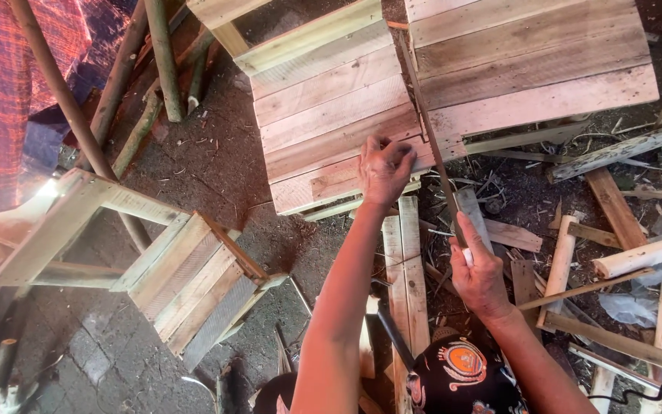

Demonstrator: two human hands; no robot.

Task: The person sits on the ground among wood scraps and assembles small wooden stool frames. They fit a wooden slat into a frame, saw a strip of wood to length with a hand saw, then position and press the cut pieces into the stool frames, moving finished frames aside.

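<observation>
1. Gripping a long thin wooden strip (430, 146) near its lower end, right hand (478, 274) with fingers curled shut around it; strip ran up and away across the gap between two slatted panels.
2. Pressed down on the near edge of the left slatted panel (323, 107), left hand (385, 169), fingers bent and bunched together, knuckles up; whether anything small was pinched beneath them could not be told.
3. Lay just beside that panel, on its right, a second slatted panel (530, 61) of pale planks, the strip resting along the seam between the two.
4. Rested under the near edges of both panels, on the dirt floor (216, 169), a pair of narrow pale boards (406, 276) running toward the body, between the two forearms.
5. Stood well apart to the left, tilted on its side, a small slatted wooden stool (185, 276) with pale legs.
6. Leaned at upper left, several round greenish poles (162, 61), beside a red and purple patterned cloth (9, 92).
7. Lay scattered at right, loose offcuts and a pale round stick (645, 254), among wood scraps and shavings.
8. Showed at bottom centre, a dark garment with an orange round print (465, 360).
</observation>
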